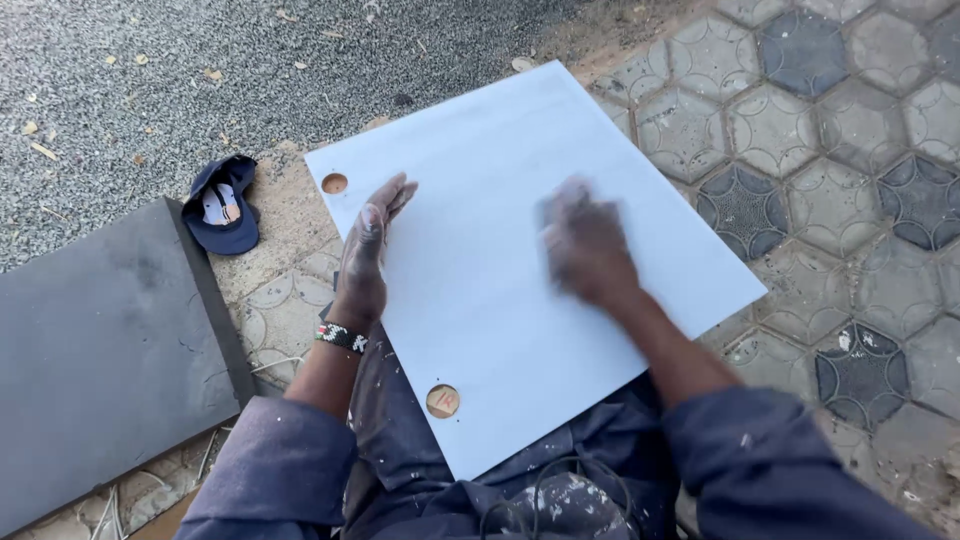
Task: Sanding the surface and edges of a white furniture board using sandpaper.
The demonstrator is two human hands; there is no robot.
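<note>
A white flat board (500, 130) lies on the paving, its near corner over my lap. Two round holes are cut near its left edge, one at the far corner (334, 183) and one near me (442, 400). My left hand (365, 250) rests flat on the board's left side, fingers together and pointing away. A beaded band sits on that wrist. My right hand (585, 245) is on the middle of the board and is blurred by motion. It presses something small against the surface; what it is cannot be made out.
A dark grey panel (100, 350) lies on the ground to my left. A navy cap (222, 203) sits upside down near the board's far left corner. Hexagonal pavers (830, 150) cover the ground on the right, gravel (200, 60) at the back.
</note>
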